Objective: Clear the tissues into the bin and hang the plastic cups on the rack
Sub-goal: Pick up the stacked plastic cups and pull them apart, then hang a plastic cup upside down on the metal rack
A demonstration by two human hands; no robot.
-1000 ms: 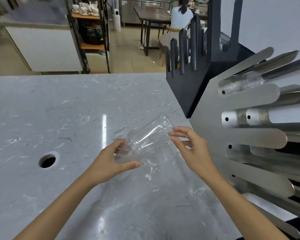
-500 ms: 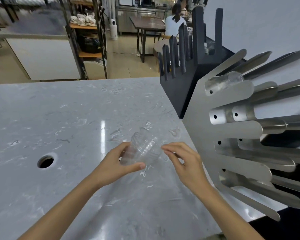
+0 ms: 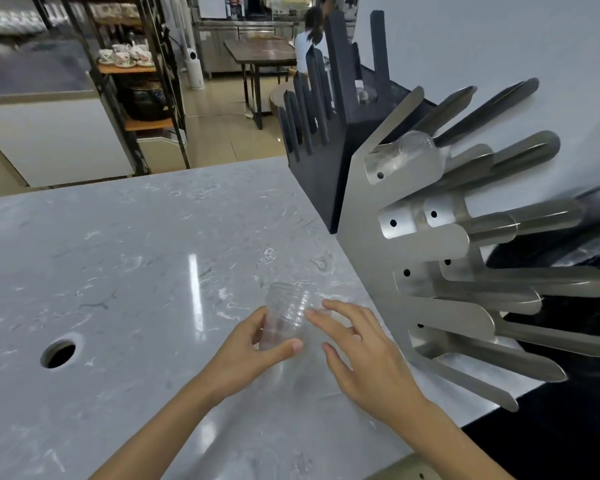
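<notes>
My left hand grips a clear ribbed plastic cup above the grey marble counter, its closed base pointing up and away. My right hand is beside the cup, fingers spread, fingertips touching or nearly touching its side. To the right stands the steel cup rack with many flat prongs. Another clear plastic cup hangs on an upper prong. No tissues are in sight.
A round hole is cut in the counter at the left. A black pronged rack stands behind the steel one. Beyond the counter are a shelf with teacups, a table, and a seated person.
The cup has been turned from lying tilted to the right to nearly upright with its base up. Both hands have moved lower in view, and the right hand's fingers have spread.
</notes>
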